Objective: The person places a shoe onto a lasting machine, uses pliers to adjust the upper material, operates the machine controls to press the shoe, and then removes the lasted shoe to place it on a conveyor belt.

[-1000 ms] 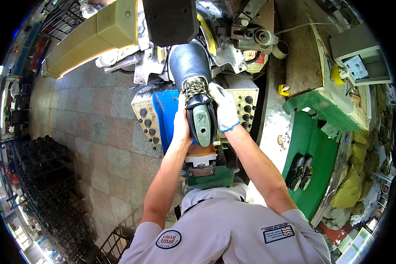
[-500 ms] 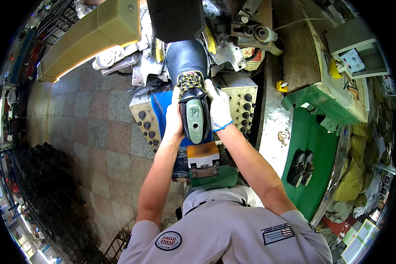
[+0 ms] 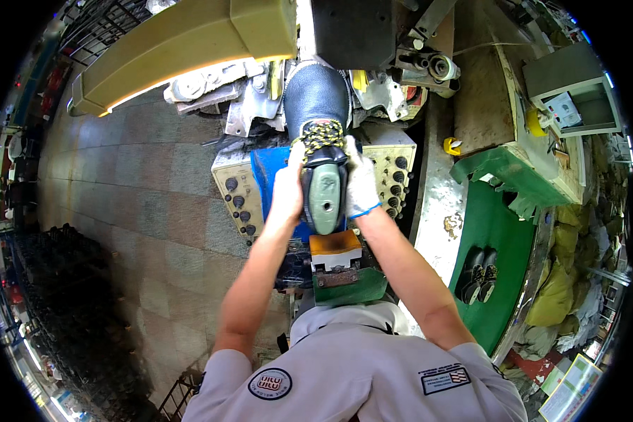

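Note:
A black leather shoe upper (image 3: 316, 95) with black-and-yellow laces is stretched over a green shoe last (image 3: 324, 200), its toe end inside the jaws of a machine. My left hand (image 3: 288, 188) grips the left side of the heel end. On the opposite side my right hand (image 3: 359, 181), in a white glove with a blue cuff, presses round the ankle part. Both hands hold the one shoe between them. The toe tip lies partly under a dark machine head (image 3: 353, 32).
Control panels with black knobs (image 3: 238, 202) flank the shoe. A yellow machine arm (image 3: 183, 53) crosses the upper left. An orange pad (image 3: 334, 243) stands below the last. On the right, finished-looking shoes (image 3: 477, 274) lie on a green surface (image 3: 501, 239). Dark racks (image 3: 70, 316) stand at left.
The machine, shoe and both hands appear shifted slightly right and down in the picture, largely as the head view moved. Both hands keep their hold on the shoe.

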Demonstrator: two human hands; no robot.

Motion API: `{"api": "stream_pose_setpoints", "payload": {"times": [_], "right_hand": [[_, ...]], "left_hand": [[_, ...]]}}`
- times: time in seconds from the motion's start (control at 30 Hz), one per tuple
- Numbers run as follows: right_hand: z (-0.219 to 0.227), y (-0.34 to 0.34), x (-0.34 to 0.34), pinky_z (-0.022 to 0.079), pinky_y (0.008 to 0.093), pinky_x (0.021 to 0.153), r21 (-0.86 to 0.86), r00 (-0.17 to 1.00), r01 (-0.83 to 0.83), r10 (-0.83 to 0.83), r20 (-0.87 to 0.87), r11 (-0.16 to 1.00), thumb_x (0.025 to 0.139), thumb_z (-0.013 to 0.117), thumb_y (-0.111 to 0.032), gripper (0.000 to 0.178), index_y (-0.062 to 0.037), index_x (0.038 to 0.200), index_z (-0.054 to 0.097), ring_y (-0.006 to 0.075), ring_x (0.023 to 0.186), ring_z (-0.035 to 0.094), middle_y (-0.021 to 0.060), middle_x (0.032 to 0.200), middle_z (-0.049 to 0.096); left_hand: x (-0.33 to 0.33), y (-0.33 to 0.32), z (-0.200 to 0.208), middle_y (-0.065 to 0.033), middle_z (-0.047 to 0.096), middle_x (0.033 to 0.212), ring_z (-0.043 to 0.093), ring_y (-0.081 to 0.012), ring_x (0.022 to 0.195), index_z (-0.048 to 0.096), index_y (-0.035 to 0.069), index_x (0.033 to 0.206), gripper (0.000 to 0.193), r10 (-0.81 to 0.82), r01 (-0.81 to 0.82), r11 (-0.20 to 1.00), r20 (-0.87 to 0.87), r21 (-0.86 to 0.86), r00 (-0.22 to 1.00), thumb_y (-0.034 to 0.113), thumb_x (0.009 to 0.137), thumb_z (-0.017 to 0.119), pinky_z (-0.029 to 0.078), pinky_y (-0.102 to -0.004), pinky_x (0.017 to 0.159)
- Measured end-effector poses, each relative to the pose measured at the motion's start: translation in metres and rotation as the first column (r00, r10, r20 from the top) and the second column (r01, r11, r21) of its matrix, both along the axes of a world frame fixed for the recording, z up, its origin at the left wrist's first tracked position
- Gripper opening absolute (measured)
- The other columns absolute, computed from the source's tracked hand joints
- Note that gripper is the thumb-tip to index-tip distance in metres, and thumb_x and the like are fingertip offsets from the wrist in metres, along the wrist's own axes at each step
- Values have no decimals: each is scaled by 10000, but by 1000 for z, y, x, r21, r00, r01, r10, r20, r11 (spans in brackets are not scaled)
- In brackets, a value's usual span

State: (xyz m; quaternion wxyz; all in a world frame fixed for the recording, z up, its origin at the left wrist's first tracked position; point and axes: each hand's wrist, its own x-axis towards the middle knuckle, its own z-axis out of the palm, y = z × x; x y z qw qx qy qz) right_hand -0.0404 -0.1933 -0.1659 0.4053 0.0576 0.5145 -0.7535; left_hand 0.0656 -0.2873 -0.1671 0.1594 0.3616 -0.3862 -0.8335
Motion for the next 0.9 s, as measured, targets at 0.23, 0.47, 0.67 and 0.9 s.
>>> {"api": "stream_pose_setpoints", "payload": {"times": [0.23,0.47,0.67,0.9], "right_hand": [[-8,2,-17,511,282,854,3,980,-51,51,-194,999,1042,643,-369,423,29,1149,735,118,928,638,52,1064,742],[-10,-2,-7,506,280,868,-8,982,2,-3,-187,1000,1033,657,-379,438,31,1166,733,122,945,623,49,1066,736],[-19,-1,-10,502,280,863,-20,975,-19,14,-223,1000,1036,650,-361,410,28,1128,743,118,932,622,54,1037,739],[-21,-1,-7,488,280,768,-12,942,19,-22,-334,1000,1027,663,-328,349,7,1018,761,88,837,600,17,921,720]], "left_hand": [[-11,11,-10,-89,721,1188,706,-196,1012,604,76,1366,558,64,-39,983,-133,180,989,527,1099,413,573,-360,917],[-10,8,-3,-101,749,1087,713,-171,902,697,10,1212,625,110,-81,979,-154,187,982,569,1076,453,570,-324,824],[-9,7,-26,-102,729,1156,722,-205,974,617,33,1329,577,77,-47,987,-200,151,977,513,1106,389,583,-359,893],[-10,7,-35,-105,737,1108,718,-190,935,654,14,1260,576,55,-59,998,-229,-10,972,493,1115,369,581,-343,872]]}}
